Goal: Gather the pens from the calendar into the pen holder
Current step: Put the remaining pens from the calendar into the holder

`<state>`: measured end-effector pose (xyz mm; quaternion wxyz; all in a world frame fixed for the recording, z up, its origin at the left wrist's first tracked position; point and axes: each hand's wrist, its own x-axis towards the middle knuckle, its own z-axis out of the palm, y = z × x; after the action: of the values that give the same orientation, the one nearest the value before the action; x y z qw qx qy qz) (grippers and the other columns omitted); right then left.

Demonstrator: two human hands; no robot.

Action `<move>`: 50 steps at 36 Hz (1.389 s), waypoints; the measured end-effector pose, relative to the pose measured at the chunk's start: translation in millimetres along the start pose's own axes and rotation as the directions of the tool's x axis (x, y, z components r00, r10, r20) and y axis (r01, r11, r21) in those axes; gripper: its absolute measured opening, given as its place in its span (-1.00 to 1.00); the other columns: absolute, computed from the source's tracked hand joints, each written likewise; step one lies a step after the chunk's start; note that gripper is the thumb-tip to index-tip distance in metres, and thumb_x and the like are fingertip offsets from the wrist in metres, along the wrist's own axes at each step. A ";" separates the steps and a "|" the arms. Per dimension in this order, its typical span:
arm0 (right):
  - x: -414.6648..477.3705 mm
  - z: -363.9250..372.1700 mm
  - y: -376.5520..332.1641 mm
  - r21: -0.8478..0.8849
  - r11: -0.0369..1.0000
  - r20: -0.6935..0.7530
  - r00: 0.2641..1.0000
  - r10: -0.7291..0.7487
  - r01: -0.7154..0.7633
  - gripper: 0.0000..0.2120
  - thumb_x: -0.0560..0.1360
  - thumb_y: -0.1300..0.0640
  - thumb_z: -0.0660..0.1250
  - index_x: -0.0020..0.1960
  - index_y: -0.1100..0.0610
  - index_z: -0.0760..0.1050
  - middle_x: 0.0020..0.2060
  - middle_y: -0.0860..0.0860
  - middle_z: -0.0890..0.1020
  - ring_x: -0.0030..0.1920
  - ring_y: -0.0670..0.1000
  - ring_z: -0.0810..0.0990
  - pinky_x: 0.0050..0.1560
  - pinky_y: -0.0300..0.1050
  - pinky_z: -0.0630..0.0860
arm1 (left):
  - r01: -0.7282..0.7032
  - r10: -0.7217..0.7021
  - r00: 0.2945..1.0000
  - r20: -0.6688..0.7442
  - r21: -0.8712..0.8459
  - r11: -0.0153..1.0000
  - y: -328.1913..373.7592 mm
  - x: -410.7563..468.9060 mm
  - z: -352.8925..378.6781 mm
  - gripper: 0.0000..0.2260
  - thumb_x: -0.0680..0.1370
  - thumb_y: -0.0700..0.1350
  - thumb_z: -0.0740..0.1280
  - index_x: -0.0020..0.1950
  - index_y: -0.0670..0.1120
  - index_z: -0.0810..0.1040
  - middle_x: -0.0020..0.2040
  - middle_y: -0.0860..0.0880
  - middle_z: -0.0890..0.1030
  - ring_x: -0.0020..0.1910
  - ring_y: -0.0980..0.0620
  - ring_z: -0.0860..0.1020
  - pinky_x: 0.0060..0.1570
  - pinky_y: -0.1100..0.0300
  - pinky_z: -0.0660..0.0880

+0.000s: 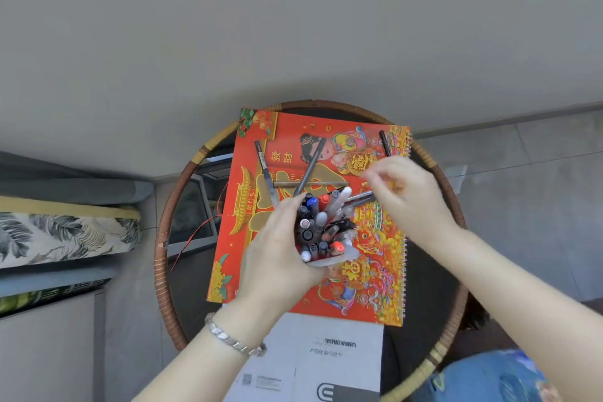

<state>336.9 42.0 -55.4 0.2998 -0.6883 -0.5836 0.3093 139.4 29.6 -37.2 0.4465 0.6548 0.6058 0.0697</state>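
Several pens (311,166) lie loose on the calendar (375,271), which covers the round worktop (169,271). Her left hand (277,251) wraps the holder (321,232), already crammed with pens, and lifts it over the calendar's middle. Her right hand (404,192) hovers just beside it, blurred; the fingers look pinched, perhaps on a pen, though I cannot tell. Best to keep the holder upright and slide each pen into a gap. One black pen (385,143) lies just beyond her right hand.

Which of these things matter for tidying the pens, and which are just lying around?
Part of the job:
calendar
pen holder
loose pens
left hand
right hand

Just lying about:
white leaflet
red wire
round table
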 end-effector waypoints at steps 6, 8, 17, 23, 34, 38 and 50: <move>53.9 21.9 74.5 -0.297 0.870 -0.153 0.919 0.364 -0.394 -0.71 0.54 0.14 0.28 0.23 0.20 0.46 0.14 0.15 0.54 0.10 0.14 0.55 -0.01 -0.07 0.44 | 0.039 -0.041 0.997 -0.059 -0.035 0.999 -4.4 12.7 -1.3 -0.34 0.19 0.17 0.57 0.19 0.33 0.35 0.12 0.36 0.51 0.08 0.29 0.54 -0.07 0.21 0.54; 58.3 29.2 89.3 -0.334 0.822 -0.133 0.886 0.444 -0.461 -0.64 0.54 0.12 0.29 0.29 0.22 0.39 0.18 0.17 0.51 0.12 0.17 0.54 -0.03 -0.03 0.46 | 0.053 -0.056 0.996 -0.065 -0.047 0.997 -6.0 13.9 -2.8 -0.37 0.20 0.19 0.56 0.18 0.31 0.36 0.11 0.35 0.52 0.05 0.29 0.55 -0.09 0.21 0.53; 52.1 33.4 102.6 -0.328 0.892 0.048 0.938 0.344 -0.310 -0.69 0.57 0.23 0.18 0.30 0.25 0.38 0.21 0.18 0.43 0.12 0.18 0.51 0.15 0.12 0.48 | 0.129 -0.135 0.990 -0.048 -0.107 0.986 -21.7 17.1 -6.8 -0.39 0.17 0.22 0.56 0.14 0.22 0.40 0.05 0.23 0.58 -0.02 0.13 0.60 -0.08 0.09 0.56; 23.1 29.1 96.4 -0.506 0.805 0.385 0.916 -0.109 0.309 -0.78 0.41 0.32 0.36 0.05 0.25 0.55 -0.03 0.14 0.59 -0.02 0.17 0.56 -0.27 0.06 0.59 | 0.134 -0.140 0.989 -0.056 -0.091 0.987 -26.8 13.0 -12.3 -0.43 0.18 0.22 0.56 0.11 0.22 0.42 0.00 0.24 0.59 -0.06 0.18 0.59 -0.10 0.06 0.57; -4.8 44.3 97.8 -0.605 0.738 0.535 0.839 0.101 0.297 -0.69 0.56 0.07 0.23 0.24 0.18 0.46 0.11 0.08 0.49 0.12 0.10 0.49 -0.01 -0.01 0.50 | 0.181 -0.185 0.983 -0.004 -0.180 0.967 -33.3 -4.8 -23.7 -0.41 0.18 0.16 0.56 0.13 0.11 0.45 -0.04 0.13 0.61 -0.15 0.07 0.60 -0.03 -0.14 0.58; -25.1 42.9 68.8 -0.327 0.945 0.320 0.939 0.123 -0.012 -0.88 0.52 0.12 0.30 0.02 0.14 0.51 -0.16 0.01 0.46 -0.20 0.02 0.50 -0.23 -0.15 0.42 | 0.187 -0.192 0.981 -0.016 -0.157 0.970 -36.9 -15.1 -26.4 -0.39 0.17 0.21 0.55 0.14 0.13 0.44 0.02 0.16 0.62 -0.04 0.10 0.63 -0.01 -0.08 0.58; -83.1 14.0 -80.1 0.611 0.772 -0.028 0.970 0.242 -0.175 -0.75 0.32 0.35 0.44 -0.28 -0.01 0.61 -0.33 -0.06 0.68 -0.37 -0.03 0.59 -0.30 -0.29 0.54 | 0.108 -0.116 0.992 -0.043 -0.152 0.982 -22.1 -46.8 -34.7 -0.44 0.18 0.14 0.55 0.10 0.22 0.41 0.00 0.25 0.59 -0.05 0.23 0.58 -0.12 0.14 0.55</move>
<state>266.0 -28.4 4.0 0.4975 -0.6324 -0.3578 0.4740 89.3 4.0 -10.4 0.4815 0.5825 0.6462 0.1066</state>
